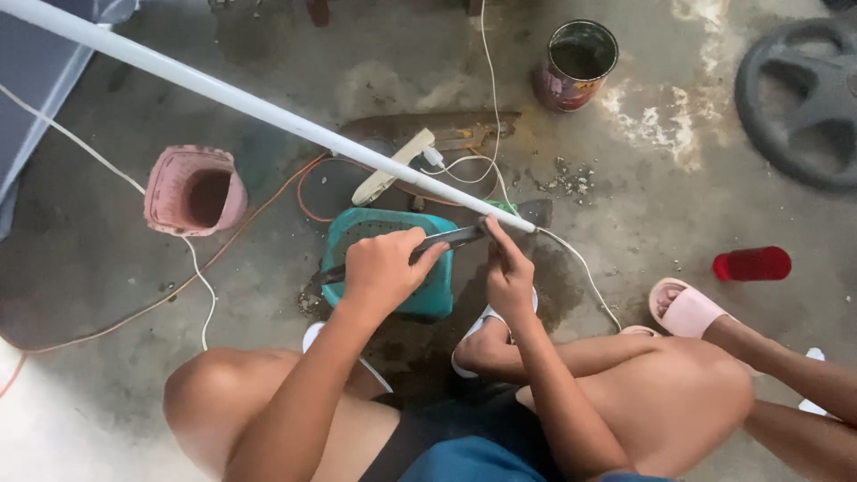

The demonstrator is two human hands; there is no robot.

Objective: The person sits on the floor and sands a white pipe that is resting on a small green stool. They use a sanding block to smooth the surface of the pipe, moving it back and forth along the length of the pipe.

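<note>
My left hand (386,265) grips a long dark knife-like blade (451,239) that lies across a small teal plastic basket (427,296). The blade's far end meets the near end of a long white pipe (259,109), which slants from the upper left down to the middle. My right hand (509,272) holds that pipe end with the fingers pressed against it and the blade tip. I am crouched on a concrete floor, both knees in view, with a white sandal (475,328) under my right hand.
A pink woven basket (192,190) lies at left. A rusty open can (577,62) stands at the top, a white power strip (393,166) with cords on a board, a black wheel (799,98) at upper right, a red cup (752,264), and another person's foot in a pink slipper (686,309) at right.
</note>
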